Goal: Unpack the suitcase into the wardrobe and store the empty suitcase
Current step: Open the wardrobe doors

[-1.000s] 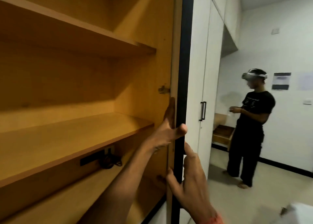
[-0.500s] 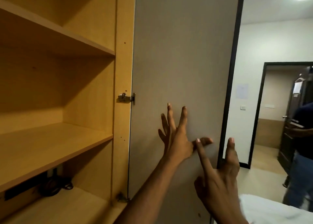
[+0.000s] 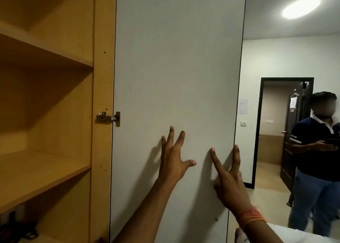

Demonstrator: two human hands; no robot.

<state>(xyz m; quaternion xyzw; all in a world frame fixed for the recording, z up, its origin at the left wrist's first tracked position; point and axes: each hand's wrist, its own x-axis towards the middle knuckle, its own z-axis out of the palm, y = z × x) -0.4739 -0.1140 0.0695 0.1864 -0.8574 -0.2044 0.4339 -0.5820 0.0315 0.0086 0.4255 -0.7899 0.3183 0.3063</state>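
Bedroom wardrobe (image 3: 103,77) shows two wooden shelves (image 3: 46,173) and one tall upright door (image 3: 174,68); left hand (image 3: 173,161) and right hand (image 3: 230,184) press it, fingers splayed.

pale grey wardrobe door (image 3: 176,77), honey-yellow wooden shelves (image 3: 42,171), orange wrist thread (image 3: 251,218)

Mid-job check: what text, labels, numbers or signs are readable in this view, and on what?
No text can be read here.
Wall sheet: too blurred to read.
Door notice: too blurred to read.
Sleeve print: too small to read.
Wardrobe door: no print shows.
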